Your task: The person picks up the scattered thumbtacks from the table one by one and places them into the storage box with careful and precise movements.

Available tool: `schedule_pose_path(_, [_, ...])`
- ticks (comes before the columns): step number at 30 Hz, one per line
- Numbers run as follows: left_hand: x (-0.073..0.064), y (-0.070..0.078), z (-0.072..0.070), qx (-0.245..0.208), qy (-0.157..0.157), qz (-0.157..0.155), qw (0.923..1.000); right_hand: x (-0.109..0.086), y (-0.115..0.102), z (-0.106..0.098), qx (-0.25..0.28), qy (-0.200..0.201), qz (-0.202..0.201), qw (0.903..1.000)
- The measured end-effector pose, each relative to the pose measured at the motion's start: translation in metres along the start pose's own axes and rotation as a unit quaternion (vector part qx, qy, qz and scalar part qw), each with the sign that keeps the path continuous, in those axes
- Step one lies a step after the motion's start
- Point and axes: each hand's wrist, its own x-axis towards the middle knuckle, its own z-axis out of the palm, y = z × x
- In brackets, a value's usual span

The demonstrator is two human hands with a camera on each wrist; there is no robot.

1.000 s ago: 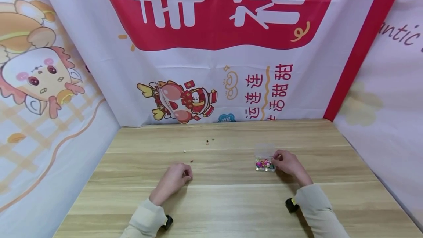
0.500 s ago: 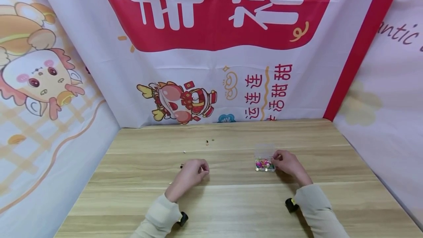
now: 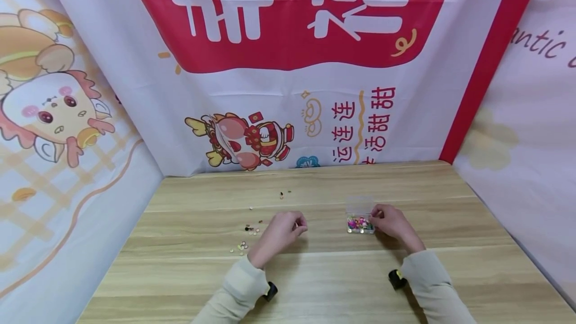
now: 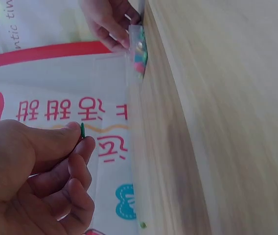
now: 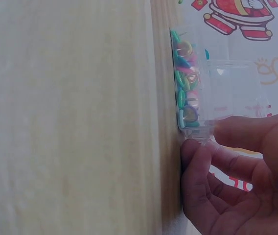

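My left hand is above the table, left of a small clear plastic box. In the left wrist view its thumb and forefinger pinch a green thumbtack by the edge; the other fingers are curled. Several thumbtacks in green, pink, yellow and blue fill the box, whose clear lid stands open on the far side. At the box's right end, the thumb and fingers of my right hand hold it down on the table.
Loose tacks lie in a cluster left of my left hand, with more small pieces further back. Beyond the wooden table hangs a printed cloth, and cloth also walls both sides.
My left hand has moved right, toward the box, uncovering the small pieces on the table to its left. The right hand and the box stay in place.
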Motion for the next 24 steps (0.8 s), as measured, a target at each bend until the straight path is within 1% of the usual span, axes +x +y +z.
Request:
schedule_pose_path(6, [0.009, 0.011, 0.007, -0.012, -0.009, 0.005, 0.9999, 0.001, 0.000, 0.000, 0.004, -0.003, 0.006, 1.0000])
schedule_pose_path(9, [0.013, 0.014, 0.011, -0.004, -0.008, 0.009, 0.9999, 0.000, -0.001, 0.000, 0.004, -0.004, 0.005, 1.0000])
schedule_pose_path(13, [0.018, 0.018, 0.015, 0.008, -0.003, 0.025, 0.9997, 0.000, -0.001, 0.000, 0.007, -0.006, 0.010, 0.9999])
schedule_pose_path(19, [0.027, 0.026, 0.021, -0.013, -0.010, 0.033, 0.9993, 0.002, -0.001, 0.001, 0.005, -0.010, 0.019, 0.9998])
schedule_pose_path(24, [0.036, 0.031, 0.028, -0.009, -0.012, 0.045, 0.9989, 0.002, -0.001, 0.001, 0.002, -0.008, 0.016, 0.9998])
